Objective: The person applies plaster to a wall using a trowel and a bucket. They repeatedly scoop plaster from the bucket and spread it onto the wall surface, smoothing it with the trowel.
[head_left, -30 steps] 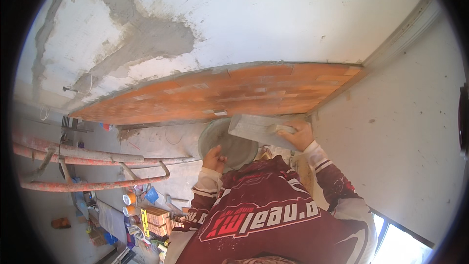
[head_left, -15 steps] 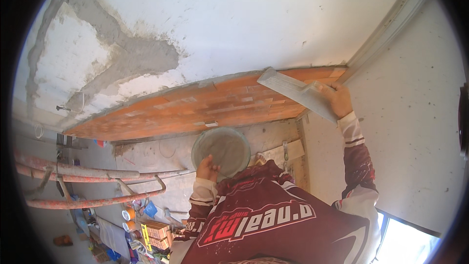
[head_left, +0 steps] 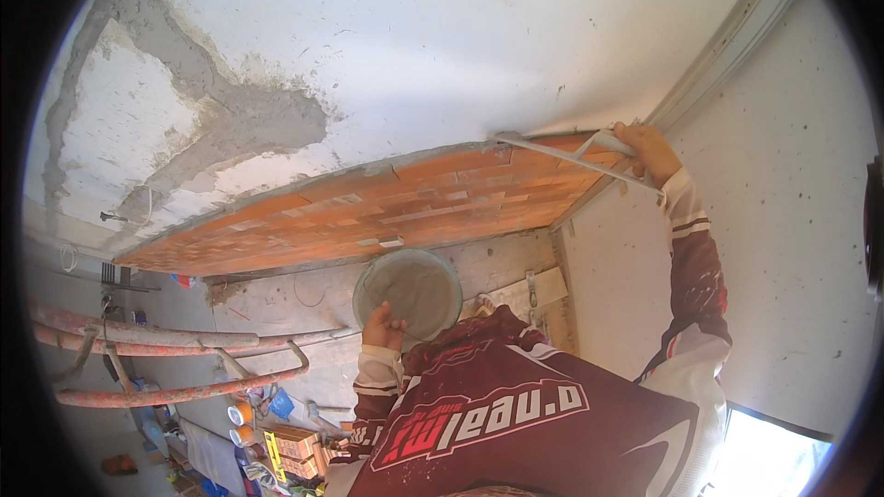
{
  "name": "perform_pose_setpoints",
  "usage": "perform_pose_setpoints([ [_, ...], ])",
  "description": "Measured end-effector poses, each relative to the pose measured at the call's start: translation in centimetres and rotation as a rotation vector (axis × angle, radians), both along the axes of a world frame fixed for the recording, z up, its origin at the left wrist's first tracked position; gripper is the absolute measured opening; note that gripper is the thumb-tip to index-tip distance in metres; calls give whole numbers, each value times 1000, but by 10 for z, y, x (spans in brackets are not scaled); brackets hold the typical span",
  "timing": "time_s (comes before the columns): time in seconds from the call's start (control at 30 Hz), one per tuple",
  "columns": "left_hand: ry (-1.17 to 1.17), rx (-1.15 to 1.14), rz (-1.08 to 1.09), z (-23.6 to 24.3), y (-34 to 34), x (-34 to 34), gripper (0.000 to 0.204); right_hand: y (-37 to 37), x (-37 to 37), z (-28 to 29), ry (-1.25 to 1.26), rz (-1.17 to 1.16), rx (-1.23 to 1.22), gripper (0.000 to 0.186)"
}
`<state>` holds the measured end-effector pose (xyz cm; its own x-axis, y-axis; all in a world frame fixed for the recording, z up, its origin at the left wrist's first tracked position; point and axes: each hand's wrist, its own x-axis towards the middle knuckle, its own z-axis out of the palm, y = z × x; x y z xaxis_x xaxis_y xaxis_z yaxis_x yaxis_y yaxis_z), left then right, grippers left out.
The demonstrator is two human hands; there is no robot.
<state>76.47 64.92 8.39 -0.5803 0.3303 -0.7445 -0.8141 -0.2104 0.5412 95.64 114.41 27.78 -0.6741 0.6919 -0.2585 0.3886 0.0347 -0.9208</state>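
Right grip (head_left: pixel 649 152) clamping handle (head_left: pixel 603 138) of float (head_left: pixel 551 153), near top of bricks (head_left: pixel 433 191); float likely feeling stiff, light, handle suiting hold. Left grip (head_left: pixel 383 327) curling at bucket (head_left: pixel 360 282), hold unclear; mortar (head_left: pixel 424 291) probably weighing heavy.

a maroon long-sleeved sports jersey (head_left: pixel 552 442) is worn, its front printed with bold, outlined lettering (head_left: pixel 493 414) in white and red. the right sleeve (head_left: pixel 692 267), flecked with pale spots, is finished with a cream, striped cuff (head_left: pixel 681 197); a white panel (head_left: pixel 697 357) is set in higher up.
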Motion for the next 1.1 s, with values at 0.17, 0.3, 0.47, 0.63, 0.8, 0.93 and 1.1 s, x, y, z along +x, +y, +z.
perform_pose_setpoints([
  [0.17,5,-4,2,-4,-1,-3,16,18,6,-8,8,-11,-63,40],
  [0.3,9,-14,-3,-8,-4,-6,15,18,10,-6,17,4,-60,40],
  [0.47,11,-25,-8,-7,-2,-8,15,12,15,1,8,-11,-71,41],
  [0.63,10,-32,-12,-8,-4,-10,14,-14,16,-3,107,-28,-42,42],
  [0.8,14,-48,-13,-2,0,-9,13,-56,-1,-30,75,-11,-12,42],
  [0.93,24,-47,-22,-1,0,-9,12,-73,-17,-52,200,-32,50,45],
  [1.1,18,-39,-27,-2,-5,-7,12,-59,-8,-48,141,-61,133,42],
])
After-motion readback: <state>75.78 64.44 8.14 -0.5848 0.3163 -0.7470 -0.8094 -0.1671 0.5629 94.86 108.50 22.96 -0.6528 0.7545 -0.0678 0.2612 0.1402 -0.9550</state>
